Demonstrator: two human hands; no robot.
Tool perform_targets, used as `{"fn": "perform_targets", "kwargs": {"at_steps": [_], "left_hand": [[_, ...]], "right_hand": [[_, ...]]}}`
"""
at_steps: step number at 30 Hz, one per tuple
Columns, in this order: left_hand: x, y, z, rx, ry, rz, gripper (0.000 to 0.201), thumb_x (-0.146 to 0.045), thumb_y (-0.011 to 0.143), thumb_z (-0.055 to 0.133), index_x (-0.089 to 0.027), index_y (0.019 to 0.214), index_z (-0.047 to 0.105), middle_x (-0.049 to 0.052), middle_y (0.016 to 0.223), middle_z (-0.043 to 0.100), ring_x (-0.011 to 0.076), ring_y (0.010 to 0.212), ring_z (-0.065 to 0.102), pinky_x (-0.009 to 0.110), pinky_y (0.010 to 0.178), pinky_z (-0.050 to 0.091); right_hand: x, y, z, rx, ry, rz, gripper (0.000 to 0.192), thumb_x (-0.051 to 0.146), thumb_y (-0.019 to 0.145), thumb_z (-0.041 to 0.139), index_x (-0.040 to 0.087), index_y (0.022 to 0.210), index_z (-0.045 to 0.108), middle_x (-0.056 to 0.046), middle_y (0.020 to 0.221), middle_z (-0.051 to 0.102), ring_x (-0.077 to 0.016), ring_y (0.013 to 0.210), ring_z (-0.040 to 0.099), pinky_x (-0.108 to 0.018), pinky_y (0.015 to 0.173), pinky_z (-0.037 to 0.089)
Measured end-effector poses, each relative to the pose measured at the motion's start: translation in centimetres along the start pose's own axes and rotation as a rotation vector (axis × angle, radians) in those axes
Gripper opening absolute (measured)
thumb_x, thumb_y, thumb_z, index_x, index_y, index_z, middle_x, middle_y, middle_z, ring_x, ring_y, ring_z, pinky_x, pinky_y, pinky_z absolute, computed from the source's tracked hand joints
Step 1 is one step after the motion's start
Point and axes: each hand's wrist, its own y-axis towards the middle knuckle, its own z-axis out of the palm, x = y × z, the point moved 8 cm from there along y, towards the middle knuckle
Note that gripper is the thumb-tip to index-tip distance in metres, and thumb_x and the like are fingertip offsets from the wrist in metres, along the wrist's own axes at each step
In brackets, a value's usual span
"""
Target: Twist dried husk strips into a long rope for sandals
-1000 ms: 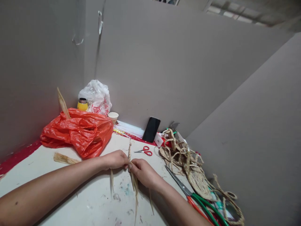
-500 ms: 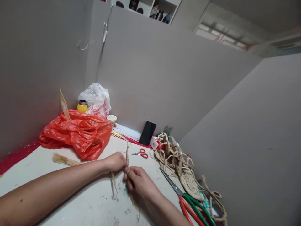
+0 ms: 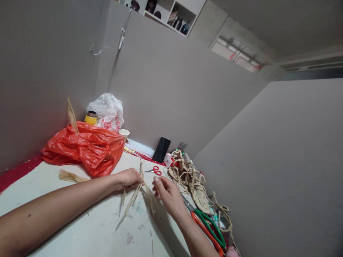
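Left hand (image 3: 128, 179) closed around a bundle of dry straw strips (image 3: 132, 200), pinching it at the top just above the white table (image 3: 80, 228); loose ends fanned down and out onto the tabletop. Right hand (image 3: 167, 194) no longer on the bundle: half a second ago pressed against the left at the pinch point, now drawn a little to the right, fingers loosely curled and open, holding nothing that can be made out, though a thin strand between thumb and finger cannot be ruled out. Strips spread wider than a second ago, when hanging close together between both hands. Judged from that, a release of one hand mid-twist or mid-sort, with the bundle kept in place by the left alone.

Just beyond the hands, small red scissors (image 3: 152, 171) flat on the table. To the right, large green-and-red scissors (image 3: 205, 223) beside a woven straw sandal with braided cords (image 3: 194, 185). Black phone (image 3: 161, 150) leaning on the back wall. Further left, an orange plastic bag (image 3: 85, 150), a white bag (image 3: 107, 111), a yellow jar (image 3: 91, 118), a paper cup (image 3: 124, 133).
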Motion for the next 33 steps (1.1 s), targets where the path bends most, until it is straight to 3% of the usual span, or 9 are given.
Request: {"fn": "perform_targets", "kwargs": {"at_steps": [2,4,8,11,16,20,25,29,33], "left_hand": [[0.0,-0.1,0.1,0.029,0.005,0.003,0.029,-0.043,0.061,0.065,-0.016,0.065,0.055,-0.011,0.038,0.028,0.004,0.034,0.016,0.022,0.038,0.008],[-0.1,-0.3,0.3,0.052,0.019,0.015,0.032,-0.047,0.061,0.064,-0.017,0.063,0.053,-0.011,0.039,0.029,0.0039,0.035,0.016,0.022,0.039,0.007],[-0.1,-0.3,0.2,0.075,0.078,0.033,0.033,-0.048,0.064,0.06,-0.016,0.063,0.053,-0.009,0.042,0.031,0.0044,0.036,0.017,0.023,0.039,0.008],[0.1,-0.2,-0.3,0.053,0.155,0.031,0.029,-0.046,0.064,0.06,-0.017,0.065,0.054,-0.01,0.042,0.031,0.0051,0.037,0.018,0.023,0.04,0.01],[-0.4,0.0,-1.1,-0.017,0.338,0.11,0.025,-0.039,0.065,0.06,-0.015,0.062,0.054,-0.007,0.048,0.039,0.0061,0.046,0.028,0.021,0.046,0.02],[-1.1,0.1,-1.1,-0.063,0.442,0.184,0.017,-0.031,0.066,0.056,-0.014,0.062,0.054,-0.006,0.055,0.045,0.0083,0.056,0.035,0.021,0.053,0.027],[-1.4,-0.5,-0.5,-0.074,0.517,0.194,0.011,-0.023,0.064,0.052,-0.014,0.063,0.058,-0.005,0.056,0.049,0.0092,0.057,0.038,0.02,0.056,0.03],[-1.6,-1.6,0.6,-0.024,0.537,0.124,0.017,-0.027,0.067,0.046,-0.015,0.067,0.057,-0.004,0.048,0.048,0.0092,0.044,0.039,0.022,0.047,0.032],[-1.4,-2.2,2.0,0.017,0.486,0.067,0.027,-0.039,0.072,0.04,-0.015,0.074,0.053,-0.001,0.045,0.051,0.011,0.032,0.041,0.023,0.037,0.035]], "right_hand": [[-1.1,1.4,0.3,-0.001,0.122,0.085,0.032,0.049,0.078,0.055,0.016,0.076,0.056,-0.002,0.073,0.058,-0.012,0.063,0.053,-0.02,0.054,0.04],[-1.8,2.3,1.9,0.084,0.179,0.159,0.034,0.049,0.08,0.051,0.015,0.076,0.056,-0.003,0.069,0.058,-0.0106,0.056,0.052,-0.02,0.049,0.039],[-2.4,2.5,4.9,0.278,0.235,0.267,0.037,0.049,0.084,0.044,0.016,0.07,0.053,0.005,0.049,0.045,-0.0047,0.033,0.031,-0.017,0.033,0.024],[-3.1,2.5,5.2,0.338,0.232,0.306,0.034,0.046,0.083,0.048,0.017,0.064,0.05,0.01,0.041,0.035,-0.0027,0.029,0.018,-0.017,0.03,0.011],[-4.0,2.4,5.2,0.426,0.233,0.333,0.036,0.041,0.082,0.048,0.017,0.055,0.048,0.009,0.036,0.033,-0.0032,0.028,0.018,-0.018,0.029,0.009],[-4.2,2.6,5.3,0.387,0.254,0.337,0.034,0.039,0.081,0.046,0.019,0.053,0.043,0.011,0.033,0.03,-0.0036,0.027,0.015,-0.018,0.03,0.008],[-4.2,3.0,5.2,0.251,0.247,0.299,0.026,0.025,0.075,0.048,0.016,0.05,0.05,0.011,0.029,0.027,-0.0035,0.027,0.016,-0.02,0.033,0.007],[-3.4,2.9,4.8,0.158,0.276,0.252,0.027,0.014,0.072,0.049,0.013,0.046,0.052,0.01,0.027,0.028,-0.0025,0.028,0.017,-0.021,0.035,0.009],[-2.6,2.3,4.9,0.19,0.353,0.241,0.037,0.018,0.083,0.048,0.016,0.047,0.046,0.011,0.03,0.027,-0.0033,0.027,0.018,-0.02,0.033,0.01]]}}
